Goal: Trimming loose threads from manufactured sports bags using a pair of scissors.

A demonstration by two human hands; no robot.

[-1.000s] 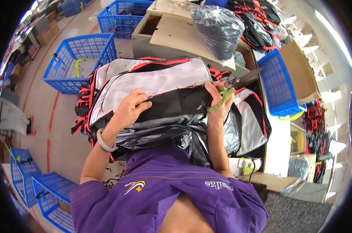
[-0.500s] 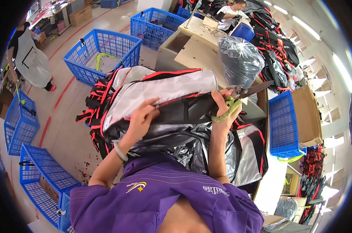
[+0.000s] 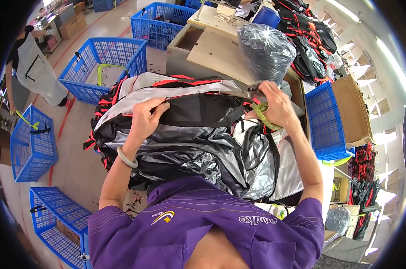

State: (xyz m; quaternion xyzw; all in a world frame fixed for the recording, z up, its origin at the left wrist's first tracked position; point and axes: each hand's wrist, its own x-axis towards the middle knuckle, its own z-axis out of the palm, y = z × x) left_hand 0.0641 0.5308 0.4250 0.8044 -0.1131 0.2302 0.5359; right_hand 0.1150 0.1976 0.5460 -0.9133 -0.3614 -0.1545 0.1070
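pinched the upper edge of one black panel between the closed thumb and fingers of the left hand. gripped one pair of scissors in the closed fingers of the right hand, with the metal pointing left along that same edge, toward the left fingertips; could not tell parted blades from closed ones. had one yellow-green wrapped loop against the right palm and one pale band on the wrist below the left fingers. had one silver, black and red bag spread below and between both sets of fingers, with the black panel along its far side. counted at least five blue crates: four beyond or left of the left fingers, one right of the right fingers, with one cardboard box just beside it. saw one plastic-wrapped dark bundle near and beyond the right fingers, and heaped black-and-red bags farther off, too overlapped to count. saw one person in a pale apron, well apart, left of the left fingers.
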